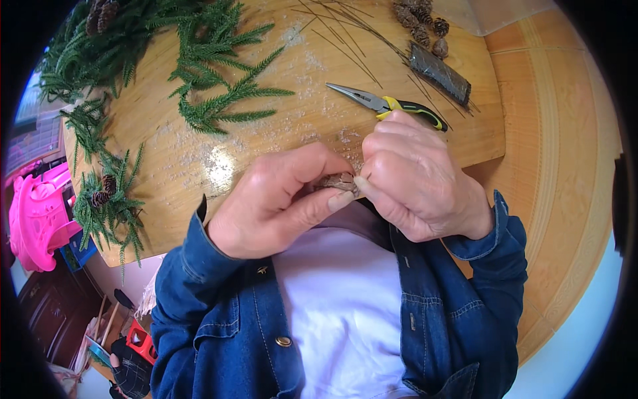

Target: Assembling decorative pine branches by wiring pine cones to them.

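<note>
This looks like a room in a home where handicraft is under way. Beyond the fingers (318, 155), the polished wooden table (266, 136) carries greenery (232, 100), pinecones (440, 48) and pliers (385, 104), with pale crumbs scattered between. Far to the fingers' left sits a bright pink plastic piece (38, 223), toy-like or household, above dark panelled wood (56, 312).

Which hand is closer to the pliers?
The right hand. It's just below the pliers, partly covering them in this view. The left hand is farther off, below and to their left.
</note>
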Motion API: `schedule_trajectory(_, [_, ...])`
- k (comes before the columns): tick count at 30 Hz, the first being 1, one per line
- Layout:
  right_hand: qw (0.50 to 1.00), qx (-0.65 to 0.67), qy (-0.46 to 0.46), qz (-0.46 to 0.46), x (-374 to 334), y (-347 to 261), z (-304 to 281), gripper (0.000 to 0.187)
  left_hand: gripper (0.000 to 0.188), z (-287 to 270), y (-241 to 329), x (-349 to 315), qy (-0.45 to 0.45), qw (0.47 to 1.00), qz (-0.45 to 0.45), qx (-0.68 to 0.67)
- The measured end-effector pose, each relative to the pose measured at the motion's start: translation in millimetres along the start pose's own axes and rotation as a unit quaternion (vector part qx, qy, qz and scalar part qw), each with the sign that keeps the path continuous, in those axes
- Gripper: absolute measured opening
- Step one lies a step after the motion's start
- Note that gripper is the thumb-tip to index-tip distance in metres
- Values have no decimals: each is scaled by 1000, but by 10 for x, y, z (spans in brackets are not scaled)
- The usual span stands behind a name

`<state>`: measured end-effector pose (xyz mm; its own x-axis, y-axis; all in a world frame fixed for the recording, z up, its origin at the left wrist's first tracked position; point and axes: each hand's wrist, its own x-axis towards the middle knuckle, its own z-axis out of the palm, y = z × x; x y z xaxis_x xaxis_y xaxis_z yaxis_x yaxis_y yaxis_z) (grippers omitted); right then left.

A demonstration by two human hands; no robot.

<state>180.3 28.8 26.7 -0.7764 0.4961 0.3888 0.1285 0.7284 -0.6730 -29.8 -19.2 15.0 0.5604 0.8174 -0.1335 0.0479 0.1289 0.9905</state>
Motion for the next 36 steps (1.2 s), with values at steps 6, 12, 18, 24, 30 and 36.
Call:
schedule_trajectory(6, [993, 20, 57, 102, -75, 5, 133, 17, 27, 132, -115, 45, 161, 886, 218, 376])
schedule_trajectory(12, [977, 70, 69, 189, -45, -61, 182, 23, 27, 167, -200, 68, 218, 848, 263, 405])
schedule_trajectory(18, [987, -19, 92, 133, -28, -78, 153, 20, 25, 172, -187, 76, 210, 846, 278, 403])
schedule_trajectory(24, [926, 125, 167, 314, -58, -211, -15, 12, 27, 127, -216, -17, 297, 875, 223, 310])
schedule_trajectory(30, [939, 192, 126, 258, -48, -116, 338, 21, 31, 116, -209, 28, 297, 864, 248, 323])
schedule_trajectory(36, [972, 107, 117, 173, 35, -74, 307, 26, 26, 62, -124, -16, 301, 851, 240, 358])
